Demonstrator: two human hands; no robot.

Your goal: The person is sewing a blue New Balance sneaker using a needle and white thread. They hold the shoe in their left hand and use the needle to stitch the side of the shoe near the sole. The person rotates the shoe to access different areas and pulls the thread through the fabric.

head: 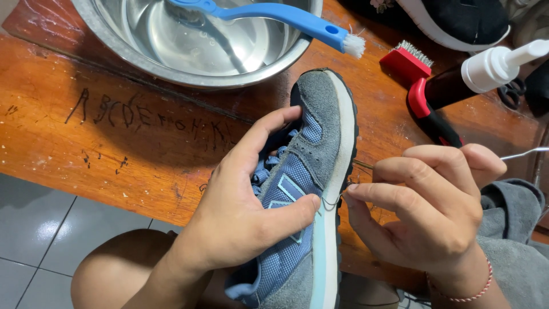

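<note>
**Two hands at the side seam of a blue sneaker**

The left hand (pixel 240 217) is closed around a blue and grey sneaker (pixel 309 189), with the fingers over the laces and the thumb pressed on the side panel near the pale sole. The sneaker lies across the person's lap and the edge of the wooden surface (pixel 114 131), its toe pointing away toward a metal bowl (pixel 194 46).

The right hand (pixel 429 212) is just beside the sole, with its fingertips pinched together on a thin thread (pixel 331 201) that runs to the seam between upper and sole. It seems to hold also a fine needle or hook, but this part is too small to tell for sure.

A blue long-handled brush (pixel 274 14) rests across the bowl (there is clear water inside), and its white bristled end sticks out over the rim. To the right on the surface lie a red brush with pale bristles (pixel 407 60), a red and black handle (pixel 432 117) and a dark bottle with a white pump top (pixel 486 71). A grey cloth (pixel 512 223) lies near the right wrist.
</note>
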